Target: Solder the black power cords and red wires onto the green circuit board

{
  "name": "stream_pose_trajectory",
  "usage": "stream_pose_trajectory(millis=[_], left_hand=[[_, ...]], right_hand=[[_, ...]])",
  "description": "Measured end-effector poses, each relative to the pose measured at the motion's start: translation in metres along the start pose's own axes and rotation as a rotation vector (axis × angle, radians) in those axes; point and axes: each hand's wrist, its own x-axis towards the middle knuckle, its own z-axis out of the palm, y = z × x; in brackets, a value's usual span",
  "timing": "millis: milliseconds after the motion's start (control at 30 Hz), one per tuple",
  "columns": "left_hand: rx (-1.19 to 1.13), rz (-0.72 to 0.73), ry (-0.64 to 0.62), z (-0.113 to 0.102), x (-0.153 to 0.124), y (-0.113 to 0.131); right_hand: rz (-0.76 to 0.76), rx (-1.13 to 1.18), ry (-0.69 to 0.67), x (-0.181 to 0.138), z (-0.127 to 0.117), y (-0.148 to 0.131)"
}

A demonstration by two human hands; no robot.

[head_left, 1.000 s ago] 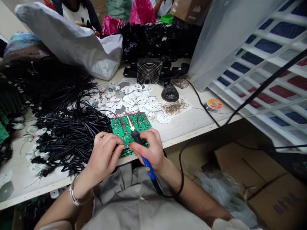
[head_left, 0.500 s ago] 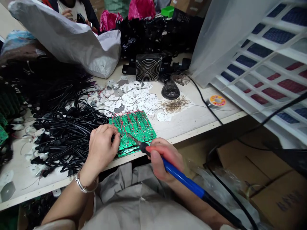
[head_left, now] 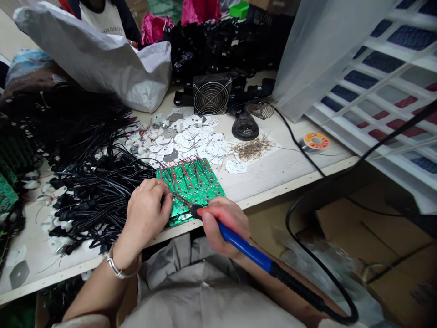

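Observation:
My right hand [head_left: 225, 225] grips a blue-handled soldering iron [head_left: 246, 248]. Its metal tip slants up and left, low over a green circuit board panel [head_left: 203, 182] with many red and black wires along its upper part. At the panel's left edge rests my left hand [head_left: 148, 205], fingers curled into a pinch. What those fingertips hold is hidden behind the hand. Just left of that hand lies a heap of black power cords [head_left: 99, 196]. Under the panel's front edge, another board layer seems to show.
Behind the panel lie white disc-shaped boards [head_left: 191, 136], a small fan [head_left: 211, 95], a soldering stand [head_left: 245, 127] and brown debris [head_left: 252, 148]. A solder spool [head_left: 316, 141] sits near a white crate [head_left: 382, 91]. The iron's cable loops right. A person [head_left: 102, 18] sits across.
My right hand has moved slightly left with the soldering iron, bringing its tip closer to my left hand. The left hand has barely moved. The view has shifted a little.

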Motion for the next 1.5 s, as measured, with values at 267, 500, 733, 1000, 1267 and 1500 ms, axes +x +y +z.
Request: stream_pose_trajectory(millis=[267, 500, 733, 1000, 1267, 1500], left_hand=[[0.028, -0.006, 0.025, 0.001, -0.001, 0.001], [0.050, -0.024, 0.029, 0.001, -0.001, 0.005], [0.041, -0.042, 0.019, 0.001, -0.002, 0.006], [0.035, -0.042, 0.005, 0.000, -0.002, 0.006], [0.042, -0.044, 0.007, 0.000, -0.001, 0.007], [0.035, -0.060, -0.003, -0.001, -0.001, 0.009]], right_hand=[[-0.016, 0.012, -0.008, 0.001, 0.001, 0.000], [-0.006, 0.000, -0.030, 0.001, 0.000, 0.000], [0.011, -0.005, -0.029, 0.003, -0.002, -0.002], [0.090, -0.016, 0.048, 0.005, -0.011, -0.002], [0.118, 0.011, 0.044, 0.003, -0.011, 0.002], [0.115, 0.020, 0.046, 0.003, -0.012, 0.002]])
